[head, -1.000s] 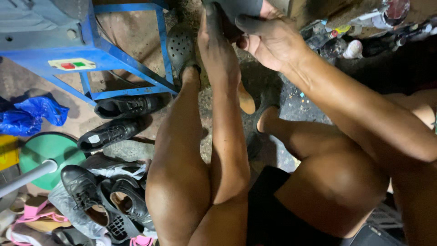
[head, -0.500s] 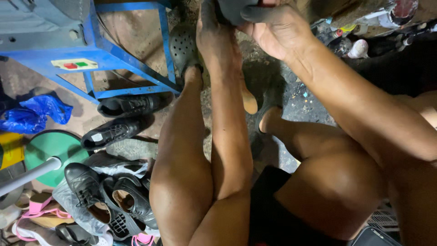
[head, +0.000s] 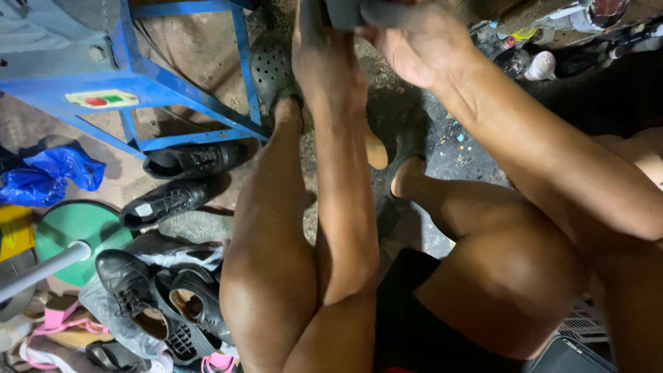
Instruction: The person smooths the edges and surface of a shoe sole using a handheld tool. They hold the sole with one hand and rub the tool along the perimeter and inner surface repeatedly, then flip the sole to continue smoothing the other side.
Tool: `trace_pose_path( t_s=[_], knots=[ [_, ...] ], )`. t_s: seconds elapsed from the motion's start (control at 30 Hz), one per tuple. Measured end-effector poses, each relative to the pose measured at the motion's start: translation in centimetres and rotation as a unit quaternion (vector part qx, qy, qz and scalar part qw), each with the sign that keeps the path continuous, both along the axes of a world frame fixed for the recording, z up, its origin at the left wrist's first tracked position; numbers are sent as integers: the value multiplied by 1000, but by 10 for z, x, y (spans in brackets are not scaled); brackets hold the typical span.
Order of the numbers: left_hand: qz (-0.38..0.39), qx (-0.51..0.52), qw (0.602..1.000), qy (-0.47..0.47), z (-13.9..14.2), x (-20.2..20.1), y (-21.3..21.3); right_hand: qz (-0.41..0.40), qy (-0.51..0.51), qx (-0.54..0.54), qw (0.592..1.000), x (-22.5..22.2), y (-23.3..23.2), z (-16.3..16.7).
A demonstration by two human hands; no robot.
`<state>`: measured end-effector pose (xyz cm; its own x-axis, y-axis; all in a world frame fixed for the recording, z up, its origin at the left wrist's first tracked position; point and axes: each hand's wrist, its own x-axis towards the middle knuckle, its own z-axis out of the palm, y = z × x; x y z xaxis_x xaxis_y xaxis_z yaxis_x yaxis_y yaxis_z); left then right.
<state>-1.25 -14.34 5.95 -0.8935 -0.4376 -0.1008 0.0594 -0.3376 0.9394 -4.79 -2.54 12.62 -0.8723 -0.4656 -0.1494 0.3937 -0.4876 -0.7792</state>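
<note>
A dark grey object [head: 343,10] sits at 12 o'clock, cut by the top edge. The right hand [head: 414,41] grasps it from 1 o'clock, thumb laid across it. The left hand [head: 321,48] holds it from 11 o'clock. At 9 o'clock, 2 black shoes [head: 181,181] lie below the blue frame [head: 173,90].

Premises present as a small shoe-repair workshop at floor level. Evidence: worn black shoes [head: 181,181] and loose pairs heaped [head: 162,304] on bare, gritty concrete [head: 449,148]; a blue metal machine stand [head: 173,90] with red and green buttons [head: 102,100]; bottles [head: 532,62] crowded along the edge; a blue plastic bag [head: 48,176].
</note>
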Motion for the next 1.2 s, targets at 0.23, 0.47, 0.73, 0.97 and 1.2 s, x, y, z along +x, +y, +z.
trace_pose_path(
  t_s=[0.23,0.47,0.73,0.97,1.2],
  knots=[
    [-69,251,959,112,-10,2,0,6,-59,-10,998,3,11,-3],
    [-5,137,984,115,-6,-9,9,-7,-90,-6,996,-11,-2,-11],
    [-44,345,925,150,5,10,15,88,-60,-35,994,2,10,-4],
    [-5,3,997,81,-3,33,7,126,-43,-33,991,11,19,-15],
    [-8,-229,973,-33,-18,8,8,25,-72,12,997,1,11,-14]
  ],
)
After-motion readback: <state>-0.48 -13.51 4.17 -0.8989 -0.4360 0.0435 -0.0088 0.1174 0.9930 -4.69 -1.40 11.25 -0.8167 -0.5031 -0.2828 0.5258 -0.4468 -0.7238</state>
